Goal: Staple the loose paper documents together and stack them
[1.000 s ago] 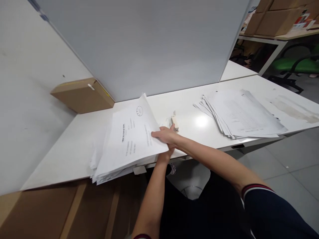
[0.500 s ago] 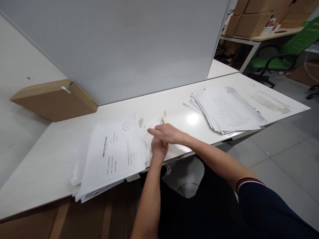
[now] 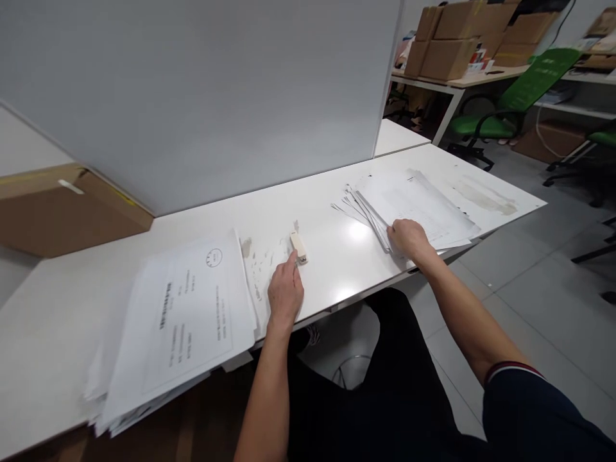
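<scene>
On the white desk [image 3: 332, 247] lies a small cream-coloured block that looks like a stapler [image 3: 298, 245]. My left hand [image 3: 286, 290] rests just in front of it, index finger stretched out to its near end, holding nothing. To the right, my right hand [image 3: 410, 240] has its fingers closed on the near left edge of a stack of printed papers [image 3: 428, 208]. How many sheets are pinched is hidden. Beside my left hand, a second paper stack [image 3: 192, 314], with a round stamp mark on its top sheet, overhangs the desk's front edge.
A grey partition panel [image 3: 216, 109] rises along the back of the desk. At the left, a cardboard box [image 3: 72, 212] leans by the wall. Stained patches [image 3: 486, 196] mark the desk's right end. Beyond stand a green chair [image 3: 491, 125] and stacked cartons [image 3: 447, 58].
My hands, crossed together near the stapler before, have parted. The right went right to the far paper stack and closed on its edge; the left stayed by the stapler. The view turned right.
</scene>
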Demonstrator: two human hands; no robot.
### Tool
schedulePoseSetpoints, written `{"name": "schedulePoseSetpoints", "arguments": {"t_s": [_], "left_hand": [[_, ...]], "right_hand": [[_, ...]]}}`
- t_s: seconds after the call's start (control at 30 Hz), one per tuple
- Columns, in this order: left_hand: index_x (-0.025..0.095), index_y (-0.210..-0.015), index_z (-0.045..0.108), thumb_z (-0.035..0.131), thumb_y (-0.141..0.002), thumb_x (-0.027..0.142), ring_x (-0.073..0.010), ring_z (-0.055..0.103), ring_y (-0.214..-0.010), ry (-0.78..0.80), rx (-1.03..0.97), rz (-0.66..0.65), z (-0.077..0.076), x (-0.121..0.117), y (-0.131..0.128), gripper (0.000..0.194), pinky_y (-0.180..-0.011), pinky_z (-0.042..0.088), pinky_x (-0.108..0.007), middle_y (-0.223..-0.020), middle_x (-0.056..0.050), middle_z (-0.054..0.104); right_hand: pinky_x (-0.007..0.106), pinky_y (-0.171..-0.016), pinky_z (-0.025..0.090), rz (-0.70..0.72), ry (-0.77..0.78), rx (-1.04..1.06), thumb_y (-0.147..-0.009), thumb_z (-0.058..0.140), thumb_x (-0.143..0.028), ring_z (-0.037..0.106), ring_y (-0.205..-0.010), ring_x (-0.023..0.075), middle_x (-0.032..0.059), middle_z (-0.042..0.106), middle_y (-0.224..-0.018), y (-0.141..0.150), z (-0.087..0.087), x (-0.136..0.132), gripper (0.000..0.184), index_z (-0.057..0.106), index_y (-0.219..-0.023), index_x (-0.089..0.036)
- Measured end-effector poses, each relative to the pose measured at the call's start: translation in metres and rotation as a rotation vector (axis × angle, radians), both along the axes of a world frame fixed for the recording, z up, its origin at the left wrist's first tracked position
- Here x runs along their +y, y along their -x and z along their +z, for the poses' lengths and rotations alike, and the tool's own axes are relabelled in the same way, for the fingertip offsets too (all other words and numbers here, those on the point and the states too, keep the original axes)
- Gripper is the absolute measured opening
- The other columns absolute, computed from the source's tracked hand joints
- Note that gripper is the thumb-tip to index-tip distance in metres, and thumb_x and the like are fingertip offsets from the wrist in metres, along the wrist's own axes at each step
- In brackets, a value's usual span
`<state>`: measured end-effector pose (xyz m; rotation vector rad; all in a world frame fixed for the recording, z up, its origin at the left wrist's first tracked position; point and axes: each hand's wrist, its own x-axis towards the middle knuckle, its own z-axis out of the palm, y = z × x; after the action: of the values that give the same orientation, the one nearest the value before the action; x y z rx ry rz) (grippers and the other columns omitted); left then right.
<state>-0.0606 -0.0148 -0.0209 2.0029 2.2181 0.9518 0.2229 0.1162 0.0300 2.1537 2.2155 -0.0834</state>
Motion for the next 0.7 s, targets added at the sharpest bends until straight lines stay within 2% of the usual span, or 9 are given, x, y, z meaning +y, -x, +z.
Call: {"name": "schedulePoseSetpoints", "arguments": {"t_s": [0.1,0.2,0.3,0.4,0.47,0.5,0.6,0.67,0.7], "left_hand": [[0.018,-0.134,0.045,0.038,-0.088,0.021,-0.0225,0.057,-0.089,0.005,-0.018,0.006,0.000,0.001,0.001,0.046,-0.077,0.045,-0.034,-0.099,-0.011,0.062],[0.018,-0.132,0.048,0.039,-0.087,0.022,-0.0222,0.058,-0.091,-0.023,-0.094,0.004,0.001,0.000,0.002,0.045,-0.080,0.045,-0.035,-0.099,-0.011,0.063],[0.016,-0.120,0.058,0.044,-0.087,0.028,-0.0206,0.060,-0.090,-0.120,-0.351,0.039,0.005,-0.005,-0.005,0.038,-0.084,0.045,-0.036,-0.098,-0.011,0.065],[0.015,-0.120,0.056,0.054,-0.083,0.039,-0.0178,0.063,-0.080,-0.041,-0.905,0.049,0.015,-0.009,-0.028,0.045,-0.079,0.050,-0.035,-0.097,-0.011,0.067],[0.016,-0.128,0.048,0.063,-0.077,0.041,-0.0188,0.065,-0.089,0.138,-1.297,-0.095,0.024,-0.008,-0.048,0.059,-0.084,0.050,-0.036,-0.113,-0.015,0.063],[0.016,-0.128,0.047,0.066,-0.074,0.041,-0.0195,0.065,-0.091,0.204,-1.439,-0.122,0.028,-0.007,-0.057,0.062,-0.086,0.050,-0.037,-0.118,-0.016,0.060],[0.015,-0.119,0.054,0.069,-0.072,0.035,-0.0214,0.064,-0.096,0.253,-1.603,-0.156,0.034,-0.002,-0.075,0.054,-0.090,0.049,-0.037,-0.117,-0.015,0.062],[0.012,-0.109,0.060,0.068,-0.071,0.027,-0.0237,0.064,-0.098,0.230,-1.599,-0.105,0.033,0.000,-0.075,0.042,-0.092,0.048,-0.039,-0.109,-0.014,0.066],[0.012,-0.106,0.061,0.067,-0.070,0.023,-0.0251,0.063,-0.100,0.226,-1.596,-0.065,0.031,0.000,-0.072,0.039,-0.093,0.048,-0.040,-0.105,-0.014,0.067]], "right_hand": [[0.030,-0.070,0.041,0.007,-0.010,0.002,-0.087,0.044,-0.015,0.063,-0.086,0.0261,0.0211,0.067,-0.092,-0.005,0.005,0.000,0.025,0.065,-0.096,-0.005],[0.031,-0.066,0.041,-0.029,-0.082,0.011,-0.092,0.036,-0.018,0.063,-0.083,0.0270,0.0208,0.067,-0.090,-0.013,0.015,-0.003,0.030,0.061,-0.103,-0.004],[0.030,-0.063,0.040,-0.001,-0.207,0.037,-0.096,0.027,-0.023,0.063,-0.078,0.0262,0.0187,0.067,-0.087,-0.010,0.027,-0.021,0.036,0.058,-0.101,-0.007],[0.028,-0.058,0.040,0.165,-0.176,0.047,-0.094,0.029,-0.016,0.063,-0.072,0.0232,0.0169,0.066,-0.086,0.015,0.034,-0.057,0.030,0.058,-0.096,-0.008],[0.028,-0.056,0.040,0.308,-0.116,0.042,-0.090,0.034,-0.009,0.062,-0.074,0.0234,0.0164,0.065,-0.087,0.040,0.034,-0.088,0.025,0.058,-0.097,-0.009],[0.028,-0.058,0.041,0.389,-0.102,0.051,-0.088,0.037,-0.008,0.062,-0.077,0.0242,0.0160,0.065,-0.089,0.052,0.034,-0.103,0.023,0.058,-0.098,-0.010],[0.030,-0.061,0.043,0.645,-0.034,0.131,-0.088,0.042,-0.012,0.061,-0.080,0.0239,0.0139,0.065,-0.089,0.078,0.033,-0.135,0.019,0.058,-0.098,-0.011],[0.029,-0.061,0.044,0.740,0.065,0.241,-0.093,0.039,-0.022,0.061,-0.073,0.0207,0.0104,0.066,-0.084,0.080,0.036,-0.136,0.023,0.060,-0.093,-0.014],[0.029,-0.061,0.044,0.724,0.094,0.309,-0.096,0.034,-0.028,0.061,-0.070,0.0189,0.0090,0.066,-0.082,0.075,0.039,-0.129,0.030,0.060,-0.090,-0.014]]}}
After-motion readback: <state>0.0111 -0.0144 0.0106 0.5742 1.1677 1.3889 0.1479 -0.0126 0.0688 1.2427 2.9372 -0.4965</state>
